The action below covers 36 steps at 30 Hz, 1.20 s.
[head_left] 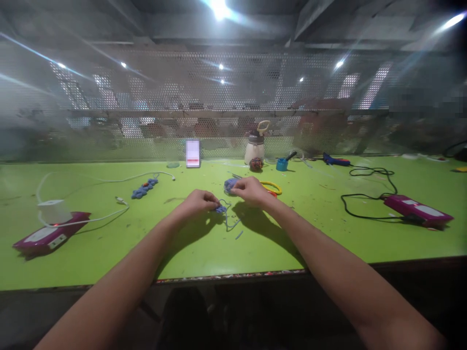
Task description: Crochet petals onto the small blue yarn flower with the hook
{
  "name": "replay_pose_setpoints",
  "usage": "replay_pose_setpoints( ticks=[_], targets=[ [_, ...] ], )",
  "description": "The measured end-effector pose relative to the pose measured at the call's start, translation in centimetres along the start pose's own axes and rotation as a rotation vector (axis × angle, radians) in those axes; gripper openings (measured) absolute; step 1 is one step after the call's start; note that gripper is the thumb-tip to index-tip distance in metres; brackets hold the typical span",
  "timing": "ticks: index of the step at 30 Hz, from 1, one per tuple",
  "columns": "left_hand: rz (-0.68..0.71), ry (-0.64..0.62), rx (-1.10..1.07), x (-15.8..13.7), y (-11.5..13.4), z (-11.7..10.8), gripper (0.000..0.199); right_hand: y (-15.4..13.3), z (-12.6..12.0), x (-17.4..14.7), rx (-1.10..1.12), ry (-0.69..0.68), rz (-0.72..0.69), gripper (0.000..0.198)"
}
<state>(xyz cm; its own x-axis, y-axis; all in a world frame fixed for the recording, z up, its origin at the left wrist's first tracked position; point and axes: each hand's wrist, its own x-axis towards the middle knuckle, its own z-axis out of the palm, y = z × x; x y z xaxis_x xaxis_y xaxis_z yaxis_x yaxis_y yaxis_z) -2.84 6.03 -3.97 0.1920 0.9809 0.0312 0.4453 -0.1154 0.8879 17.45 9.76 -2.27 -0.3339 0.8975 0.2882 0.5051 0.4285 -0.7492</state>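
My left hand [199,201] is closed, its fingertips pinching a small blue-purple crocheted piece [221,209] low over the table. Loose blue-grey yarn [226,224] runs from this piece in a loop on the green surface. With thumb and fingers together, my right hand [251,191] grips the side of a small ball of blue-purple yarn [229,184]. Just beyond that hand lie scissors with yellow and orange handles [274,186], partly hidden by it. A short cut bit of yarn [239,235] rests nearer the front edge.
A knobbly blue strip [144,188] lies left, near white cables and a purple power strip [51,233]. Behind stand a phone [193,153], a bottle [254,148] and a blue pot [281,165]. A glue gun [335,160] is wired toward another purple power strip [418,210].
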Motion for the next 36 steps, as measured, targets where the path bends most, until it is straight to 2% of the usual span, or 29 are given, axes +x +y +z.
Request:
replay_pose_setpoints(
  ticks=[5,12,18,20,24,29,31,34,36],
  targets=[
    [-0.012,0.067,-0.058,0.1,-0.1,-1.0,0.012,-1.8,0.2,-1.3,-0.038,-0.143,-0.03,0.038],
    [-0.037,0.009,-0.192,-0.1,0.0,-1.2,0.011,-2.2,1.3,-1.9,0.145,-0.355,-0.006,0.02],
    [-0.053,-0.041,-0.305,-0.4,0.4,-1.4,0.006,-1.7,-0.5,-1.7,0.398,-0.499,0.067,0.032],
    [-0.054,-0.062,-0.353,-0.5,0.6,-1.4,0.007,-1.3,-1.1,-1.4,0.425,-0.489,0.078,0.033],
    [-0.074,-0.165,-0.441,-0.7,0.9,-0.9,0.006,-0.8,-1.4,-0.8,0.446,-0.376,0.068,0.03],
    [-0.074,-0.234,-0.488,-1.2,1.2,-0.3,0.002,-0.7,0.2,-0.8,0.364,-0.29,0.126,0.027],
    [-0.06,-0.24,-0.492,-1.4,1.3,-0.2,0.008,-0.8,1.3,-0.9,0.321,-0.251,0.156,0.025],
    [-0.042,-0.258,-0.494,-1.3,1.1,-0.1,0.031,-0.8,2.9,-0.8,0.281,-0.176,0.194,0.026],
    [-0.038,-0.251,-0.482,-1.0,0.7,0.0,0.035,-0.8,3.6,-0.7,0.269,-0.13,0.215,0.028]
  ],
)
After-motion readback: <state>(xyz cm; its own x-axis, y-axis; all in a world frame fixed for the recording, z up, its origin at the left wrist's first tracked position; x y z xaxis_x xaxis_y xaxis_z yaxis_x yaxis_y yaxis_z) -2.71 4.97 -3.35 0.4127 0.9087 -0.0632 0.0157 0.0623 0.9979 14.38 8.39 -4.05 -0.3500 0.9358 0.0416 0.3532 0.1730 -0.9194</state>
